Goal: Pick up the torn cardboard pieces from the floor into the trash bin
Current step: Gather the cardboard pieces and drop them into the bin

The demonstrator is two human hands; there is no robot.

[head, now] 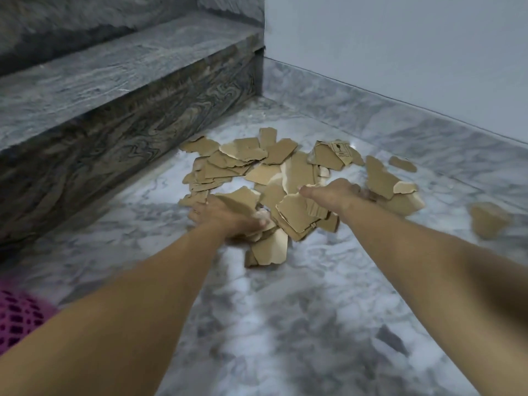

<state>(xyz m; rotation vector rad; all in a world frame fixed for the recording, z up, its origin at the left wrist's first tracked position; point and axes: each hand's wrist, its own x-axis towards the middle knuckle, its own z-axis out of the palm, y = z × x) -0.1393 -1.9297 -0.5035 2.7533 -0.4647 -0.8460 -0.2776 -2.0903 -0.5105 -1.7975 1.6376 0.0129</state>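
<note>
1. Between both hands: the near edge of the torn cardboard pile (274, 178) on the marble floor (285, 310). Left hand (225, 217) is palm-down on the near-left pieces with fingers curled around their edges; right hand (331, 194) lies over a stack of flat pieces just right of centre, thumb on top, fingers hidden, so can't tell how much it actually holds
2. Step in hand looks like a two-handed scoop. Sweep both palms inward so the pieces overlap into one stack, then clamp from both sides
3. Slide fingers under the lowest sheet first; flat cardboard on smooth marble will skate away if only pushed
4. Don't overfill: jagged loose pieces at the front of the grip will likely shed on the lift
5. Outside the grip: stray piece (488, 220) well to the right, another (403, 163) beyond the right hand. Leave for a later pass
6. Trash bin not clearly in view; the pink mesh object (20, 315) behind the left arm may be it, can't confirm
</note>
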